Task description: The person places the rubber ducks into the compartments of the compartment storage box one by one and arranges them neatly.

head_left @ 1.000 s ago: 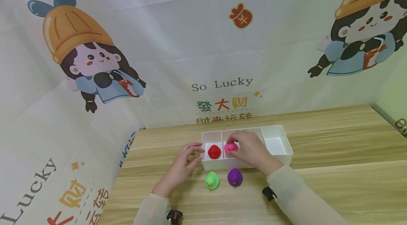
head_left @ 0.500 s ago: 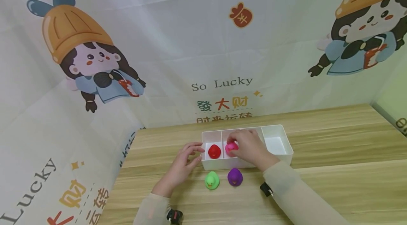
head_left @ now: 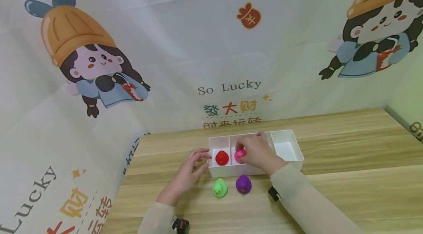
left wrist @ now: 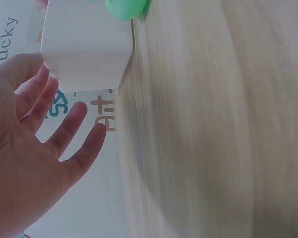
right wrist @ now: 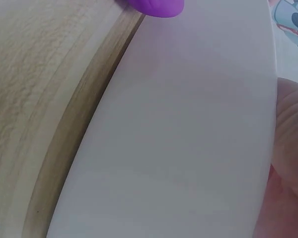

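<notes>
Pink and rounded, a small toy duck [head_left: 239, 155] sits within the middle compartment of a long white plastic tray [head_left: 221, 171], pinched between the thumb and fingers of the right hand [head_left: 256, 151]; whether its base touches the tray floor cannot be told, as the hand covers part of it. A red toy duck [head_left: 222, 158] is in the left compartment, across the divider from the pink one.

The left hand [head_left: 190, 169] is beside the tray's left end, its fingers spread and loosely bent around nothing, the tips at the end wall. On the light wood-grain table [head_left: 363, 190], just in front of the tray, are a bright green toy duck [head_left: 219, 188], its orange bill toward the person, and, to its right, a deep purple toy duck [head_left: 243, 184]. Behind the table hangs a pale printed cloth [head_left: 198, 43] reading "So Lucky".
</notes>
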A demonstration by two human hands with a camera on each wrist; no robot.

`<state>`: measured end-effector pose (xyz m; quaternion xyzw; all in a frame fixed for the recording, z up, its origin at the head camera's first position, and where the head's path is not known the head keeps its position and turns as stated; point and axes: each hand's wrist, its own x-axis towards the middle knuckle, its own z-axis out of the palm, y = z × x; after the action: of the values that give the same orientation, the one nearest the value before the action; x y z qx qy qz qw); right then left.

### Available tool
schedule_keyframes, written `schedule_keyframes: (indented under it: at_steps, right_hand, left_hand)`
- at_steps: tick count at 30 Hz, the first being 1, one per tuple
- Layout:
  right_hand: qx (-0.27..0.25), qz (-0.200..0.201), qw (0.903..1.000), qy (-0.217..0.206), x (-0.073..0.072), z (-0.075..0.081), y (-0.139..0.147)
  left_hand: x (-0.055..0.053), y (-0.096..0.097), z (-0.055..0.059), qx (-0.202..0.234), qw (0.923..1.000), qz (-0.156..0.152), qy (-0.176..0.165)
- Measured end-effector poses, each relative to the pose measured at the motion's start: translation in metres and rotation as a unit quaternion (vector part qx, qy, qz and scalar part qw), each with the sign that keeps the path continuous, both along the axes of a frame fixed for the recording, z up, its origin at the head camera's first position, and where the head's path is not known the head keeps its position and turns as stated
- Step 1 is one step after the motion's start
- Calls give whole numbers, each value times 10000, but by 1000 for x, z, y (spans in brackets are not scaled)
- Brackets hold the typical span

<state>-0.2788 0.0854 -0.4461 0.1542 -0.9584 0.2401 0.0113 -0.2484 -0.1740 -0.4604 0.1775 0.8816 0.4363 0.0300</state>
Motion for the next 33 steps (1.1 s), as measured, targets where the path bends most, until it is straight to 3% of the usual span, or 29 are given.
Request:
schedule_keyframes:
  at_steps: [11,18,33]
  right_hand:
    - [-294,98,9995,94,1,0,2]
    - [-745,321,9966,175,4,-4,5]
    - [-660,153,9920,1066,24,-2,10]
  left_hand:
    - [-1,1,0,34,10000,-1,77]
    - [-2,1,0,6,9999,22,109]
    - [-2,0,-2,-8,9997,-19,237]
